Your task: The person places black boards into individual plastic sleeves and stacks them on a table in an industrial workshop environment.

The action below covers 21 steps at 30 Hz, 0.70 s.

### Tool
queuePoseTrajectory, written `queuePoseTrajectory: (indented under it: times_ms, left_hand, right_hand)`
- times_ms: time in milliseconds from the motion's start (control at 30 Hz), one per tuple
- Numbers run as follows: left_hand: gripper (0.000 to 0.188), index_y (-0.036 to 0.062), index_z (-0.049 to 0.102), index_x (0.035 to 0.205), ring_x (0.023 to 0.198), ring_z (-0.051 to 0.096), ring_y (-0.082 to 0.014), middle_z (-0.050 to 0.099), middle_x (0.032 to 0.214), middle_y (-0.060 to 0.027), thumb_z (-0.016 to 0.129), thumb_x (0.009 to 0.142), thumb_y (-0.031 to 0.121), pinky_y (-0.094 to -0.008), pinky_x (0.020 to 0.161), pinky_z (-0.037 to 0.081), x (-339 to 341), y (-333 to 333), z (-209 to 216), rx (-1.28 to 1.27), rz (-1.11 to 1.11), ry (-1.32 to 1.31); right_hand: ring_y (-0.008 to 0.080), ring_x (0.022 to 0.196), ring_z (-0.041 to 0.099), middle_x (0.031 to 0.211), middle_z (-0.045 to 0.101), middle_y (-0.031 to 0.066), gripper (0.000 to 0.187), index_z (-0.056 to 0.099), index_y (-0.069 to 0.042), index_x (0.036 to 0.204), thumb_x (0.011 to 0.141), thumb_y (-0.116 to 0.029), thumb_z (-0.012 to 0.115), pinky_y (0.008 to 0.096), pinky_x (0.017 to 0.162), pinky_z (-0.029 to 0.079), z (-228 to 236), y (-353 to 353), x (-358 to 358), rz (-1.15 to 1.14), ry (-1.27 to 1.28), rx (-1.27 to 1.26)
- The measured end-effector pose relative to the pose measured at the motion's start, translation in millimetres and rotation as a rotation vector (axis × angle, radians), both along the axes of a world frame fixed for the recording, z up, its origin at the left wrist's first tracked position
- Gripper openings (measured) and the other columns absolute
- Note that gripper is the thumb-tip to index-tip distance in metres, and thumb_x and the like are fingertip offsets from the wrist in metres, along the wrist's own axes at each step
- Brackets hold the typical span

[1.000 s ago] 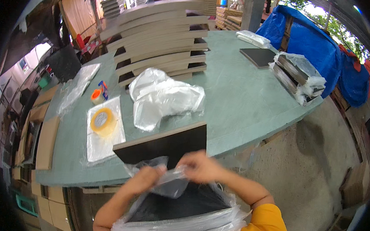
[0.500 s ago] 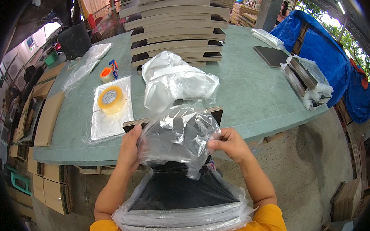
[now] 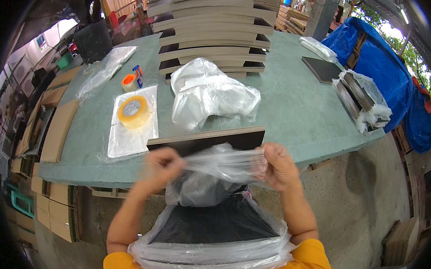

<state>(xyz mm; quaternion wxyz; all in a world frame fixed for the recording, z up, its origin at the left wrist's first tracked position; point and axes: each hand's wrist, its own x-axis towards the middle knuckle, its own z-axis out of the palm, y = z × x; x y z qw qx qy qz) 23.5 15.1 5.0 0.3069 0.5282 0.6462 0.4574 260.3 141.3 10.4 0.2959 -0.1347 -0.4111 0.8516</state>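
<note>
A clear plastic bag is pulled taut and bunched between my two hands, its lower part hanging loose toward me. My left hand, smeared by motion, is closed on one end of it. The other end is gripped by my right hand, fingers curled in. Right behind the bag, a dark board stack with pale edges stands tilted at the table's near edge. Close to my body lie dark boards wrapped in clear plastic. A crumpled heap of plastic bags sits just beyond the board stack.
On the green table, a yellow tape roll rests on flat plastic bags. Behind it is a smaller tape with an orange core. Tall stacked boards rise at the back. Plastic-wrapped boards lie at right.
The bag was spread wide and puffed out in front of the boards; now it is gathered into a stretched band. My right hand has turned and risen slightly, and the board stack behind shows more.
</note>
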Motion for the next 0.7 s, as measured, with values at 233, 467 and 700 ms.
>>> queuePoseTrajectory:
  times_ms: [233,467,700]
  left_hand:
    - [0.015,0.0004,0.051,0.078,0.063,0.050,-0.0118,0.054,0.068,-0.0047,0.061,0.076,0.012,-0.0232,0.060,0.040,69.0,-3.1,63.6,0.489,0.037,0.238]
    - [0.025,-0.0018,0.054,0.095,0.068,0.047,-0.0048,0.054,0.073,0.0000,0.051,0.085,0.021,-0.0215,0.061,0.039,76.3,7.3,44.0,0.105,-0.360,-0.377]
    - [0.020,-0.0009,0.055,0.085,0.066,0.050,-0.0072,0.056,0.074,-0.0030,0.052,0.084,0.018,-0.0210,0.060,0.041,50.3,22.6,42.3,0.108,-0.329,-0.716]
  right_hand:
    - [0.0102,0.060,0.052,0.067,0.057,0.0042,0.013,0.057,0.000,0.076,0.081,-0.012,0.058,0.0217,0.057,0.043,16.0,-17.5,-21.5,0.097,-0.101,0.355]
    - [0.0145,0.087,0.052,0.093,0.056,0.0096,0.033,0.052,0.001,0.101,0.075,-0.017,0.063,0.0270,0.074,0.042,31.3,-6.6,-14.1,-0.286,-0.120,0.832]
    - [0.0082,0.064,0.048,0.067,0.054,-0.0003,0.028,0.054,-0.001,0.092,0.085,-0.029,0.051,0.0246,0.058,0.041,4.5,-15.5,-14.3,0.436,-0.249,0.700]
